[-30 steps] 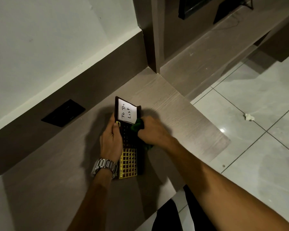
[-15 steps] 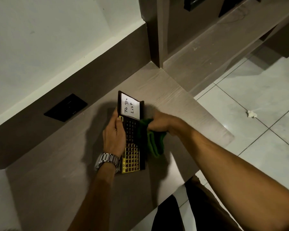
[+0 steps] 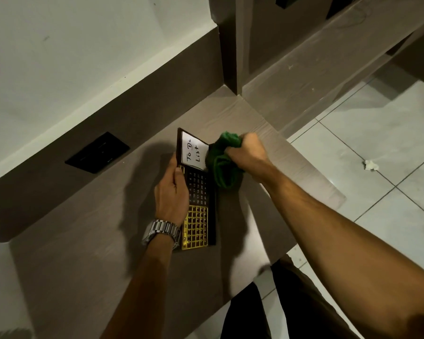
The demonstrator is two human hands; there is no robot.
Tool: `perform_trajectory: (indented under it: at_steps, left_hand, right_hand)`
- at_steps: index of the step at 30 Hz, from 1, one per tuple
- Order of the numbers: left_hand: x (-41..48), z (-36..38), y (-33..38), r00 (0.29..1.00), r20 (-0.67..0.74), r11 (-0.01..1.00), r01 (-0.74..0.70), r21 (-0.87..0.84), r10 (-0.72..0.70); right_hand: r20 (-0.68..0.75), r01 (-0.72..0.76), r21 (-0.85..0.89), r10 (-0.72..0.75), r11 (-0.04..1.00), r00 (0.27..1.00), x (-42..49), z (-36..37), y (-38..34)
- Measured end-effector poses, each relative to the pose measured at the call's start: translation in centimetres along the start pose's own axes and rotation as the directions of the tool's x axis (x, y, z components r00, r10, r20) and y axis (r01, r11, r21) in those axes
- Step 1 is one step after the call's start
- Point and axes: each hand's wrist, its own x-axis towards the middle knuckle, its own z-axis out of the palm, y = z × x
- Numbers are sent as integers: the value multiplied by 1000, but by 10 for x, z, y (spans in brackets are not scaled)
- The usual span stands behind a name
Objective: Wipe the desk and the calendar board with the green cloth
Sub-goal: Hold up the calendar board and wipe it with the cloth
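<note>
- Far out to the left of my left hand, a flat black rectangular wall plate [image 3: 97, 152] sits in the brown backsplash strip.
- My left hand [image 3: 172, 192], a silver metal link watch [image 3: 161, 231] on its wrist, is clamped on the left edge of the dark rectangular calendar board [image 3: 201, 189], thumb on its face, holding it on the pale wood-grain desk [image 3: 83, 265].
- Just beyond my left fingertips is the board's white "To Do List" panel [image 3: 194, 152]; below my palm lies its gold grid section [image 3: 197, 227].
- My right hand [image 3: 247, 155] is fisted around the bunched green cloth [image 3: 224, 162], which touches the board's upper right corner, at the white panel's right edge.
- Well right of that hand, a small crumpled white scrap [image 3: 370, 165] lies on the glossy tiled floor [image 3: 389, 133].
</note>
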Motion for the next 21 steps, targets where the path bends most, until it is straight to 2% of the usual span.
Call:
perform_trajectory:
  at_steps: [1, 3, 5, 6, 7, 10, 11, 13, 16, 17, 19, 21]
  left_hand:
    - [0, 1, 0, 1000, -7, 1000, -5, 5, 5]
    - [1, 1, 0, 1000, -19, 1000, -15, 24, 15]
    - [0, -1, -1, 1000, -22, 999, -19, 30, 20]
    - [0, -2, -1, 1000, -19, 999, -16, 28, 17]
    - [0, -2, -1, 1000, -12, 1000, -11, 25, 11]
    - [1, -1, 2, 1000, -8, 1000, -5, 23, 5]
    - [2, 1, 3, 1000, -14, 1000, -9, 23, 9]
    - [2, 3, 4, 1000, -23, 999, -16, 42, 17]
    - [-1, 0, 1, 1000, -7, 998, -15, 64, 16]
    - [-3, -1, 0, 1000, -9, 998, -9, 62, 10]
    - [-3, -1, 1, 1000, -11, 998, -6, 58, 7]
    - [-2, 0, 3, 1000, -17, 999, -11, 49, 12]
  right_hand:
    - [20, 12, -10, -12, 1000, 1000, -1, 4, 0]
    - [185, 23, -141, 3, 990, 983, -10, 15, 5]
    - [350, 35, -258, 60, 965, 935, -16, 19, 11]
    - [361, 44, -276, 61, 960, 931, -14, 18, 12]
    - [309, 42, -259, 41, 965, 950, -10, 16, 11]
    - [11, 17, -71, -16, 997, 1000, 0, 13, 4]
    - [-14, 40, -41, -41, 998, 999, -3, 16, 4]
    - [69, 86, -101, -79, 991, 995, -18, 26, 11]
    - [279, 97, -372, 11, 923, 960, -35, 29, 20]
    - [286, 93, -372, 19, 923, 958, -34, 27, 17]
    - [148, 47, -208, -16, 977, 989, -23, 20, 7]
    - [-83, 26, -50, -30, 998, 996, -11, 15, -2]
